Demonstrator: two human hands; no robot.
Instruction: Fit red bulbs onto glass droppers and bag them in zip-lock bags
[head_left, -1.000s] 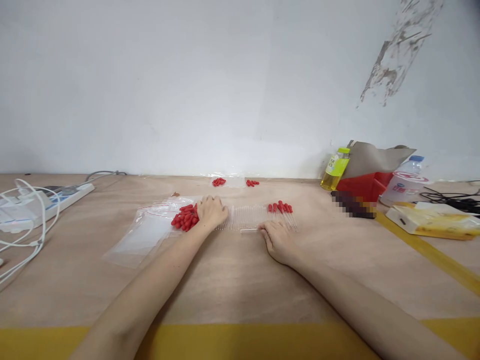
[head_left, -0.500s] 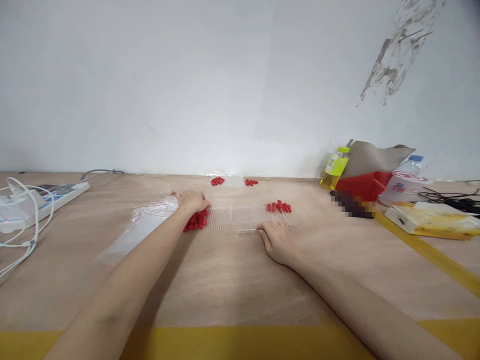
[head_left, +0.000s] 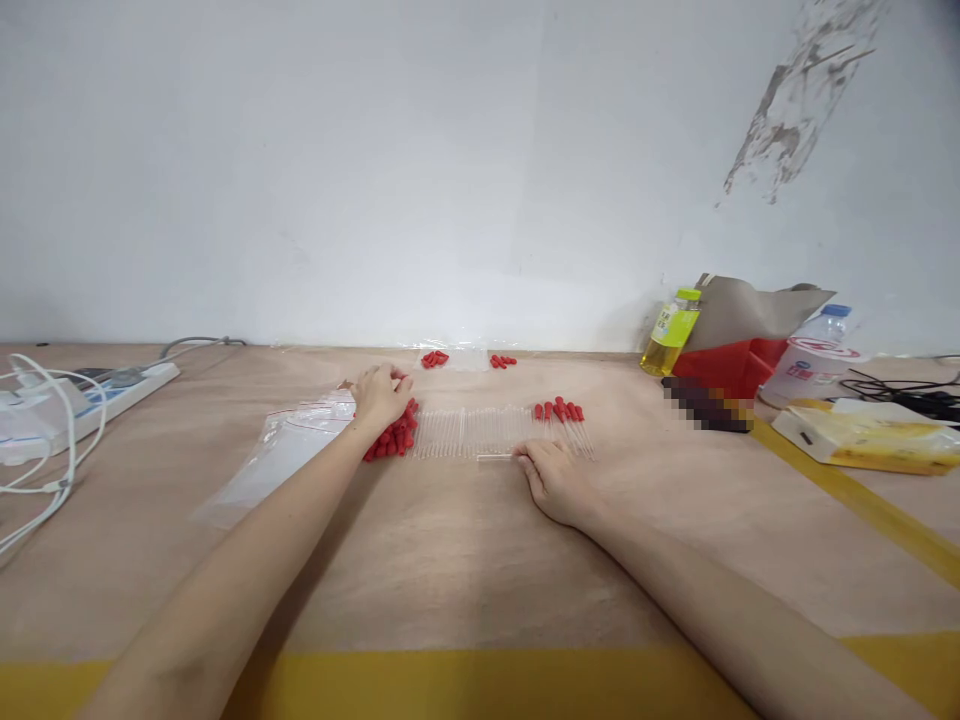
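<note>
My left hand (head_left: 381,395) is over the pile of red rubber dropper bulbs (head_left: 394,438), its thumb and fingers pinched together. A bit of red shows at its fingertips, seemingly one bulb, mostly hidden. My right hand (head_left: 559,480) rests on the table, closed around one end of a clear glass dropper tube (head_left: 495,458) that points left. Just beyond lies a row of similar clear tubes (head_left: 472,432), side by side. At the row's right end are several droppers with red bulbs fitted (head_left: 559,411), partly behind my right hand.
Clear zip bags (head_left: 277,455) lie left of the bulb pile. Two small groups of red bulbs (head_left: 435,359) sit near the wall on clear plastic. A power strip (head_left: 112,405) with white cables is at left. A yellow drink bottle (head_left: 670,335), bag (head_left: 750,330) and tissue pack (head_left: 862,440) stand right.
My left hand has risen slightly and drawn back a little to the left over the bulb pile. My right hand and its glass tube have barely moved.
</note>
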